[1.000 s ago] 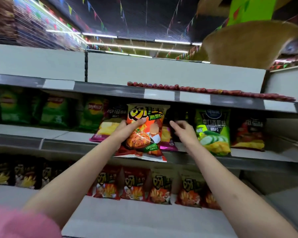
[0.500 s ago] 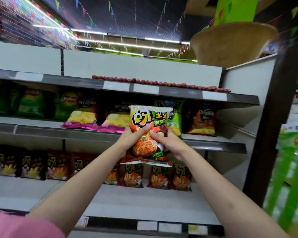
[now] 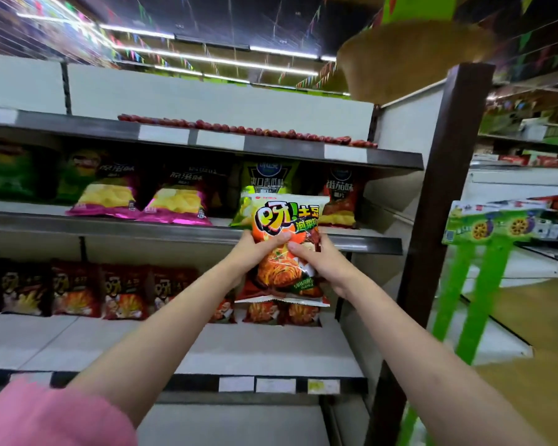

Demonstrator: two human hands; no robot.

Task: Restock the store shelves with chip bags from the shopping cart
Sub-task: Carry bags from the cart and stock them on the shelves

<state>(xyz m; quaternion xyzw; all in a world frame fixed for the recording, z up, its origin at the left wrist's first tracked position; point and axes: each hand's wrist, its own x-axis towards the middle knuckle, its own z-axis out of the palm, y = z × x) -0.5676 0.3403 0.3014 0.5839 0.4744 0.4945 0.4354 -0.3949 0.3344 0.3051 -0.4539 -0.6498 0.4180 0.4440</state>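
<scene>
An orange chip bag (image 3: 285, 220) with green lettering is held upright in front of the shelves. My left hand (image 3: 253, 252) grips its left side with the thumb across the front. My right hand (image 3: 316, 262) grips its right side, fingers curled over the front. The bag hangs before the right end of the middle shelf (image 3: 368, 244), covering part of a green cucumber chip bag (image 3: 268, 178). Below, a row of red-orange chip bags (image 3: 126, 292) stands on the lower shelf (image 3: 264, 352).
Pink-bottomed chip bags (image 3: 174, 201) and a red tomato chip bag (image 3: 340, 201) stand on the middle shelf. A dark upright post (image 3: 432, 220) ends the shelving on the right. Beyond it is a green display rack (image 3: 484, 252) with cookie boxes. Small red items (image 3: 239, 128) line the top shelf.
My view has swung to the right along the shelf. My right hand came onto the bag, and both hands carried it from the shelf's middle towards its right end.
</scene>
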